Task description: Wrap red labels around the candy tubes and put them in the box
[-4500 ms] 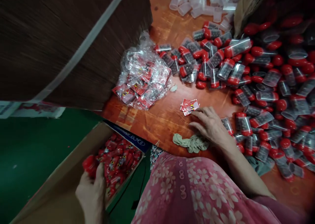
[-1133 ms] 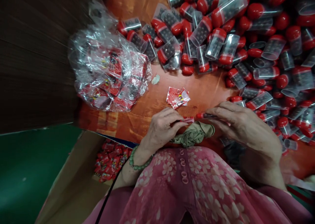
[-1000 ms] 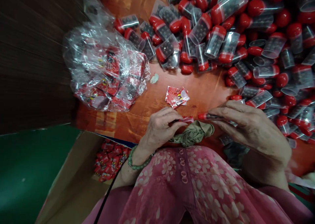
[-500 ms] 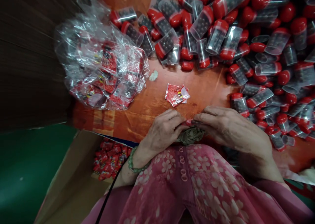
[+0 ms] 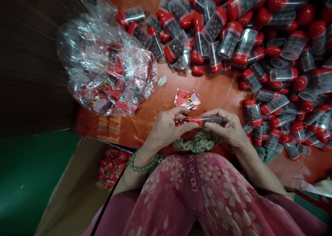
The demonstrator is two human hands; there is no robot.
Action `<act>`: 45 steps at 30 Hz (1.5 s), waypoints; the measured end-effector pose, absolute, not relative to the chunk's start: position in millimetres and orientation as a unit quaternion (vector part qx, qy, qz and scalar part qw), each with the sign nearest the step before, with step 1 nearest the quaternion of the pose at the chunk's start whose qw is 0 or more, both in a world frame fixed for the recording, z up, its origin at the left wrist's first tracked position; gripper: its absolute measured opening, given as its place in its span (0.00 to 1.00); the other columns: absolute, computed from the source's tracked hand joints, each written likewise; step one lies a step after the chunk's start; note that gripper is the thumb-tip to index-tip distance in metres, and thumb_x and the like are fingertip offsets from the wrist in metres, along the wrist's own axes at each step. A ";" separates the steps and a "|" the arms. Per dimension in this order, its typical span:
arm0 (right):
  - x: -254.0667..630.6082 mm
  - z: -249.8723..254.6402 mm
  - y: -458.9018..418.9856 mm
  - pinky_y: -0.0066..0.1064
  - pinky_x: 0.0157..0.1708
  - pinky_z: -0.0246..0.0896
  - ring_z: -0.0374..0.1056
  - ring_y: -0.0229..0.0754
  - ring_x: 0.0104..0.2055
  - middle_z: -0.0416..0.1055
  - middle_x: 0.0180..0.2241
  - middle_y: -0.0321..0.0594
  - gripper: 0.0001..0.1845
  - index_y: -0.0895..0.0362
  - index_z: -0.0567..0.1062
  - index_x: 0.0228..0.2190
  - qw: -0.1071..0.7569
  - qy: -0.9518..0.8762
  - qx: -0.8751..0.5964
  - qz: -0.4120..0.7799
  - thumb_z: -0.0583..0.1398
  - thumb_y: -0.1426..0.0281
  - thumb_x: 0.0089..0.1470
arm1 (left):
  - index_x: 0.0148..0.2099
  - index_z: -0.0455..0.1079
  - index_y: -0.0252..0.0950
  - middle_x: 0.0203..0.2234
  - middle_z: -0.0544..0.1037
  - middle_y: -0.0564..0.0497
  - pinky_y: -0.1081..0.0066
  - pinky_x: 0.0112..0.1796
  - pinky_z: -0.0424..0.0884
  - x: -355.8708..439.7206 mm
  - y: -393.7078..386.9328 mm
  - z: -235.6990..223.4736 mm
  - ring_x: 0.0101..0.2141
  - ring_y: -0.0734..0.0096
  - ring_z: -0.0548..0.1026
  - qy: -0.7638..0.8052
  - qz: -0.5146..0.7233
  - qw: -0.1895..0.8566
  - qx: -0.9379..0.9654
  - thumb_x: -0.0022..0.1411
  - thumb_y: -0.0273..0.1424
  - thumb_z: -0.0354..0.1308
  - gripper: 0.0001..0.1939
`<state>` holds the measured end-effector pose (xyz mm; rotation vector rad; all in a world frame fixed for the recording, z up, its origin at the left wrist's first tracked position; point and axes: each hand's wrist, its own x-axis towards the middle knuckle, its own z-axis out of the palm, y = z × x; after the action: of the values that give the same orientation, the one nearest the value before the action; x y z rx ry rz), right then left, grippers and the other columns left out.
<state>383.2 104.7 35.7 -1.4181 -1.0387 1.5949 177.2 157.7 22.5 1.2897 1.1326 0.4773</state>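
Observation:
My left hand (image 5: 166, 128) and my right hand (image 5: 227, 127) together hold one small clear tube with a red cap (image 5: 204, 120), level above the table's near edge. The left fingers pinch a red wrapper (image 5: 181, 121) at the tube's capped end; the right fingers grip the clear end. A few loose red wrappers (image 5: 187, 99) lie on the orange-brown table (image 5: 155, 108) just beyond my hands. A crumpled green cloth (image 5: 198, 144) sits under my hands at the table edge.
A big heap of red-capped tubes (image 5: 246, 49) filled with dark pellets covers the table's right and far side. A clear plastic bag of red wrappers (image 5: 109, 66) lies at left. A cardboard box (image 5: 77, 194) with wrapped red pieces (image 5: 111, 165) stands on the green floor below left.
My left hand came up from the cardboard box to the table. Both hands closed together over the cloth, then lifted slightly with the tube now held level between them.

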 end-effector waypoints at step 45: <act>322.9 2.4 125.4 0.32 0.42 0.72 0.72 0.37 0.35 0.76 0.35 0.33 0.17 0.51 0.76 0.37 0.523 -0.268 -0.534 0.608 0.70 0.59 0.46 | 0.32 0.79 0.36 0.27 0.82 0.50 0.69 0.36 0.74 217.5 150.7 2.0 0.28 0.70 0.78 0.477 0.498 0.697 0.198 0.42 0.46 0.73 0.21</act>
<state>322.9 125.4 2.4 -1.2776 -0.6423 1.4568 217.5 150.7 2.0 0.4426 1.0649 1.1097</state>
